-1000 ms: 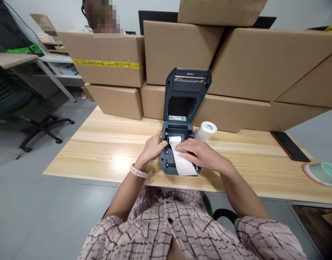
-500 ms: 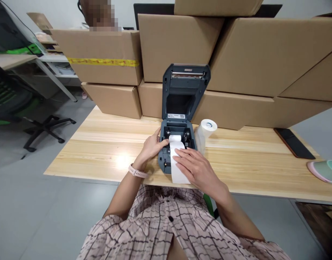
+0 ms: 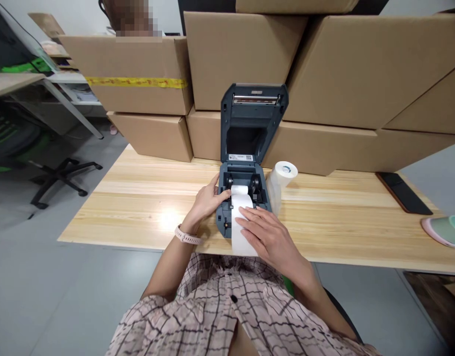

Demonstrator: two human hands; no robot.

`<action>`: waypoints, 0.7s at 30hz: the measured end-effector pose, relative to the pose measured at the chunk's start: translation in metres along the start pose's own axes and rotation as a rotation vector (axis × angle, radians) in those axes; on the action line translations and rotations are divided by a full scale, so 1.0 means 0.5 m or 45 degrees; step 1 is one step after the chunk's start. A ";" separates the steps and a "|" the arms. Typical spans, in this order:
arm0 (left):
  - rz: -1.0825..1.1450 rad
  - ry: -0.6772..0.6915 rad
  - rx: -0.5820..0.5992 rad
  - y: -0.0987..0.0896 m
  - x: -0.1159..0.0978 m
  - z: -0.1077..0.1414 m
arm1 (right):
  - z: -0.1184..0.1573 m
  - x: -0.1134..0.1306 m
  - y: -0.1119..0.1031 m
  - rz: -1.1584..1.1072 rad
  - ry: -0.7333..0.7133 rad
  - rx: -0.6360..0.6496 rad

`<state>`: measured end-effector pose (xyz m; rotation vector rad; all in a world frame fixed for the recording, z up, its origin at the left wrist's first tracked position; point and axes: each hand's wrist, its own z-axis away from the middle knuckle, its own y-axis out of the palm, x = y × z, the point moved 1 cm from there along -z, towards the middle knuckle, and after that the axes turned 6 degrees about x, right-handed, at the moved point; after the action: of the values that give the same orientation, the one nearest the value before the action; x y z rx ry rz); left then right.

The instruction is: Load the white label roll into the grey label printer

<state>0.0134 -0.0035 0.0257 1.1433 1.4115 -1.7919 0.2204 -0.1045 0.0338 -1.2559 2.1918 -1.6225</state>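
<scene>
A dark grey label printer stands on the wooden table with its lid raised. Inside lies a small white paper roll, and its white paper strip runs out over the front toward me. My left hand rests at the printer's left side, thumb over the rim near the roll, other fingers partly hidden behind the side. My right hand lies on the strip with its fingers stretched out. Right of the printer stands a larger white roll in clear wrapping.
Cardboard boxes are stacked along the table's back. A black phone and a green and pink container are on the right. A person's head shows behind the boxes. An office chair stands on the left.
My right hand has shifted slightly down along the strip, and the strip's free end reaches a little lower. My left hand keeps its place on the printer. The view has moved slightly.
</scene>
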 end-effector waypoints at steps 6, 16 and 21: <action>0.009 -0.004 0.013 0.000 0.004 -0.001 | 0.007 0.000 -0.002 -0.051 0.018 -0.020; -0.016 -0.014 -0.043 0.004 0.005 0.003 | 0.020 -0.001 -0.013 -0.196 0.076 0.050; -0.021 -0.008 -0.089 0.008 0.006 0.002 | -0.035 -0.051 -0.139 -0.367 -0.007 -0.195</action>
<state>0.0154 -0.0052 0.0213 1.0926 1.4718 -1.7418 0.2642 -0.0793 0.0905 -1.6851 2.2532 -1.5630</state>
